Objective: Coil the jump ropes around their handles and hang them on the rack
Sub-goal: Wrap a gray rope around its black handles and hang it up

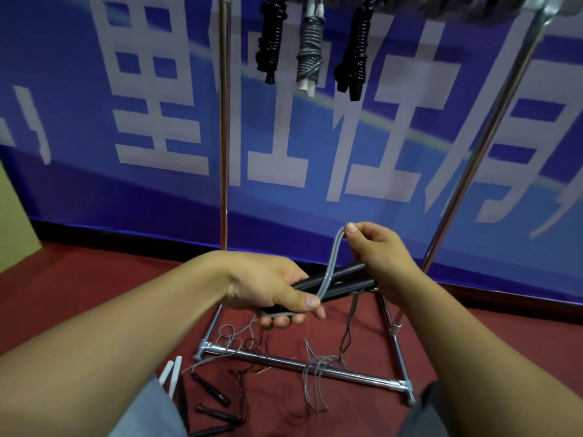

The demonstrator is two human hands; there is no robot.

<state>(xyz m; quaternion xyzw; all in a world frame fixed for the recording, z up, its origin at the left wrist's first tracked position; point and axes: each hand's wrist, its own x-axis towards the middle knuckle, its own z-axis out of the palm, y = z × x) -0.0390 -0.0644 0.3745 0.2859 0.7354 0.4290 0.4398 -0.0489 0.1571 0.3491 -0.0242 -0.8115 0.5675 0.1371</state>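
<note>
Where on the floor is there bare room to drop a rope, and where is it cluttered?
Bare red carpet left of the rack's left upright, up to the banner, and right of the base. Crowded: loose rope tangles over the base crossbar; spare handles lie at lower left.

The floor point(473, 342) is covered with a dark red carpet. On it stands the base of the metal rack point(296, 364): a chrome crossbar runs from lower left to lower right, with side bars going back toward the blue banner wall. Loose grey rope point(315, 376) lies in thin loops across this crossbar and on the carpet beside it. A darker rope point(249, 370), perhaps brown or black, lies tangled near the left end of the bar. At the bottom left, two white handles point(172, 373) and several black handles point(209, 391) rest on the carpet close together.
</note>
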